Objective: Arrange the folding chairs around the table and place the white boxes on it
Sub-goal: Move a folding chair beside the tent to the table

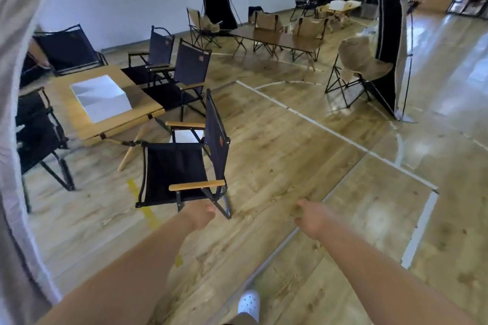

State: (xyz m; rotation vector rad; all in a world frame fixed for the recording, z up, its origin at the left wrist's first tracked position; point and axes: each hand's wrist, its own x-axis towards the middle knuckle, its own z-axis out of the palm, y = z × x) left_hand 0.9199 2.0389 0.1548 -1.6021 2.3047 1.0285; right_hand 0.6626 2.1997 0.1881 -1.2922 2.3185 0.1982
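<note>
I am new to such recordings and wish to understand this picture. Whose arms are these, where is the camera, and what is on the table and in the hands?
There is no machine here: a person works with two bare hands. The one picture comes from a camera worn on the person's head, looking forward and down, so both arms reach in from the bottom edge. The left hand is at the lower frame of a black folding chair; I cannot tell whether its fingers grip it. The right hand holds nothing, its fingers loosely curled. On the wooden table lies one white box. Other chairs stand around the table. A white thing shows behind the near chair, too hidden to name.
</note>
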